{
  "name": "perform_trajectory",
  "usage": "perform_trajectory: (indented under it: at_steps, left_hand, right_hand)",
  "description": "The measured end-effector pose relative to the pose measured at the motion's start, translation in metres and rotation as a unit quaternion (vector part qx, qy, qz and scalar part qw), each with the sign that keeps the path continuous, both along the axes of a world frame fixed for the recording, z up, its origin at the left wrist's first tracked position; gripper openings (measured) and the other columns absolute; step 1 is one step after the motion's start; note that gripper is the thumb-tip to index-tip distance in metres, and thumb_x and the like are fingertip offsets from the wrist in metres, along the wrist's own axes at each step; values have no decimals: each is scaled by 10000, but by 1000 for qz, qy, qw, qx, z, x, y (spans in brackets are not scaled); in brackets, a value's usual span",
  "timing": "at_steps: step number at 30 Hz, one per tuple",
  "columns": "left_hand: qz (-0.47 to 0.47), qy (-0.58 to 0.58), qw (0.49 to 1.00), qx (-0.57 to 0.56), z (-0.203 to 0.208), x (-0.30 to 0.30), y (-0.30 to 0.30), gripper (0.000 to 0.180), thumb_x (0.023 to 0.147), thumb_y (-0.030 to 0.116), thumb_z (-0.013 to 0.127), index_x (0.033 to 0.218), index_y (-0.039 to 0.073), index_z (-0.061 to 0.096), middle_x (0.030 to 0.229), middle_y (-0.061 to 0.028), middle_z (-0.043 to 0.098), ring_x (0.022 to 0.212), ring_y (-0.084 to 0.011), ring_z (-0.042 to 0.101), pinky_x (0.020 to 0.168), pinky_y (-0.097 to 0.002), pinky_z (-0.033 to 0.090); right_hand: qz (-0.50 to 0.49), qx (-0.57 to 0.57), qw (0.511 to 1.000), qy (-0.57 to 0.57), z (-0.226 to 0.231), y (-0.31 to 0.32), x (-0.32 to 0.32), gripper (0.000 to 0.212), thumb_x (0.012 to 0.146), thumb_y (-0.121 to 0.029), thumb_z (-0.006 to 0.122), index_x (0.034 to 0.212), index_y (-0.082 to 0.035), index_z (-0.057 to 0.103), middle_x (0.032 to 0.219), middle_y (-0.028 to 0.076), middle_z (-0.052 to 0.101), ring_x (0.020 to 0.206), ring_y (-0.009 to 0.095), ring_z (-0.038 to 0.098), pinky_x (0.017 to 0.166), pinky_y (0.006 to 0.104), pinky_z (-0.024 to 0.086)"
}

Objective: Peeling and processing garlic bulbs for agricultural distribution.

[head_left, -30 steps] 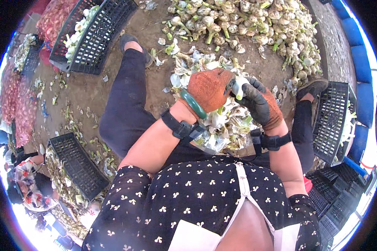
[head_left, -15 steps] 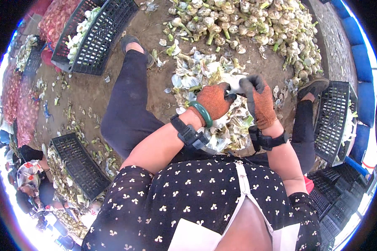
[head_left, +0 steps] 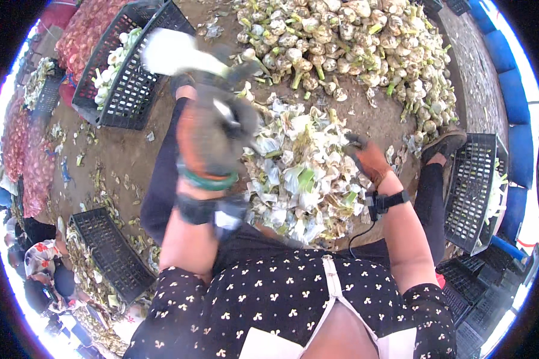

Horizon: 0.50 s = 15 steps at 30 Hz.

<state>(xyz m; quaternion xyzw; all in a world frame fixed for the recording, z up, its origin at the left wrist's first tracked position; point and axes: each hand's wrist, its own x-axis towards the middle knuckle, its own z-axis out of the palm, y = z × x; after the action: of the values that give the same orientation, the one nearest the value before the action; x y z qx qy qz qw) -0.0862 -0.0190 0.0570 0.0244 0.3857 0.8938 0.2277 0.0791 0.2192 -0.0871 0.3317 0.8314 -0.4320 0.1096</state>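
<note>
My left hand (head_left: 215, 128), in an orange and dark grey glove, is smeared by motion over my left leg. A peeled white garlic bulb (head_left: 173, 54) with its stem is at its fingertips, toward a black crate (head_left: 141, 84) of trimmed garlic (head_left: 117, 66). The fingers look closed on the stem, though blur hides the exact grip. A small pale glint shows among those fingers, too smeared to name. Gloved alike, my right hand (head_left: 368, 158) hangs beside the heap of garlic skins (head_left: 305, 173), its fingers loosely apart with nothing seen in them.
A large pile of unpeeled garlic (head_left: 341, 42) lies ahead. Another black crate (head_left: 473, 185) stands right of my right foot, and a tilted crate (head_left: 114, 251) lies at the left. Net sacks (head_left: 39, 161) line the far left, near another person (head_left: 45, 263). Blue panels (head_left: 515, 102) edge the right.
My hands were together over the skins, around a white bulb. The left has swung left and forward with a garlic bulb; the right has drawn slightly back and down and now holds nothing visible.
</note>
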Motion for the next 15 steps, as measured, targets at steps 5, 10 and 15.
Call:
perform_trajectory:
  at_steps: [5,10,15]
  left_hand:
    - [-66,-150,958,-236,-61,-10,0,204,777,117,500,946,16,551,637,-85,551,517,-147,516,453,-241,408]
    - [-257,-207,910,-250,-92,15,-2,313,819,58,494,1128,14,506,948,-108,604,756,-152,582,613,-275,494]
    - [-285,68,860,-417,-92,6,9,276,857,102,474,1101,-6,548,923,-89,619,779,-103,567,657,-255,469]
  right_hand:
    - [-66,134,987,61,-57,60,-62,450,792,-258,587,1168,-24,507,1068,210,585,987,316,569,818,366,448]
    - [-29,172,972,-158,-102,96,-127,611,769,-326,567,1286,-68,368,1224,220,473,1106,372,470,930,403,390]
    - [41,180,969,-167,-137,118,-128,558,761,-340,598,1199,-29,445,1102,215,555,1010,366,536,818,423,453]
